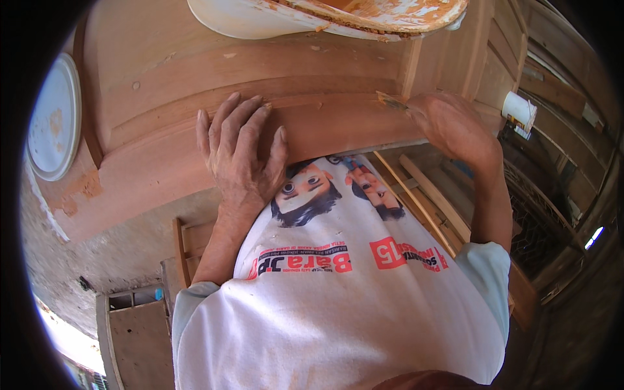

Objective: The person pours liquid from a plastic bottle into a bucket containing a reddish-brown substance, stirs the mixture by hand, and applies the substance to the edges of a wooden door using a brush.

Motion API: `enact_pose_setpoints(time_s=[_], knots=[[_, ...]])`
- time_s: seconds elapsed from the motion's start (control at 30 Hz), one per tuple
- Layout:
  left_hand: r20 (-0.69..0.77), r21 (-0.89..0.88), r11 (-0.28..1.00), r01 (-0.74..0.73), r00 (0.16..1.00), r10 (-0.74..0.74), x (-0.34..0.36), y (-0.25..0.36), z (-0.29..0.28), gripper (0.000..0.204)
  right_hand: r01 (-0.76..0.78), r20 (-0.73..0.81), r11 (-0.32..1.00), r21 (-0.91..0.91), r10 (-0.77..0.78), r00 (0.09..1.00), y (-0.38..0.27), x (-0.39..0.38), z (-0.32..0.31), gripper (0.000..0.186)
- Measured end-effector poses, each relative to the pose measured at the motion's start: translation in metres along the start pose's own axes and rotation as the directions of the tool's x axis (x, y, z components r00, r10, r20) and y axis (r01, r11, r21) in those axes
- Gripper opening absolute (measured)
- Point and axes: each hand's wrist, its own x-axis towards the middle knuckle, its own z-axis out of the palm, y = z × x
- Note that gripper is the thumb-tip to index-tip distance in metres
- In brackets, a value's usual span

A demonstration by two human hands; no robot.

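A reddish-brown panelled wooden piece (pixel 331 127), perhaps a door, lies across in front of me. My left hand (pixel 244 146) rests on its near edge, fingers stretched out and slightly apart, holding nothing. Further right, my right hand (pixel 452 127) is closed round a small thin tool (pixel 392 101). Its brown-smeared tip points left, at or just above the wood beside a moulding line. The tool's handle is hidden in the fist, so its exact kind is unclear. Beyond the hands stands a white tub (pixel 260 23), its rim and inside smeared with orange-brown paste.
A round white lid (pixel 55 117) with brown smears lies at the far left. At the right sits a small white can (pixel 519 112). Wooden strips (pixel 435 201) lie below the panel's near edge, and more timber (pixel 559 91) is stacked at the right. A grey wall (pixel 91 250) shows lower left.
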Motion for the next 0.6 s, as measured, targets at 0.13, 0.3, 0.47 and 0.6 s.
enact_pose_setpoints(time_s=[0.13, 0.3, 0.47, 0.6], knots=[[0.009, 0.002, 1.0, -0.002, 1.0, 0.002, 0.0, 0.001, -0.001, 0.035, -0.124, -0.015, 0.992, -0.022, 0.124, 0.992, 0.0, -0.004, -0.001, 0.023], [0.018, 0.012, 1.0, 0.006, 1.0, -0.006, 0.0, 0.002, -0.001, 0.034, -0.206, -0.051, 0.973, -0.102, 0.202, 0.978, 0.003, -0.015, 0.019, 0.023], [0.034, 0.023, 1.0, 0.004, 0.999, -0.004, 0.001, 0.003, -0.001, 0.033, -0.174, -0.104, 0.984, -0.026, 0.171, 0.98, 0.007, -0.017, 0.033, 0.02], [0.06, 0.034, 0.999, 0.008, 0.998, -0.01, 0.001, 0.004, -0.003, 0.031, -0.073, -0.047, 0.989, -0.127, 0.067, 0.997, 0.009, -0.017, 0.04, 0.014]])
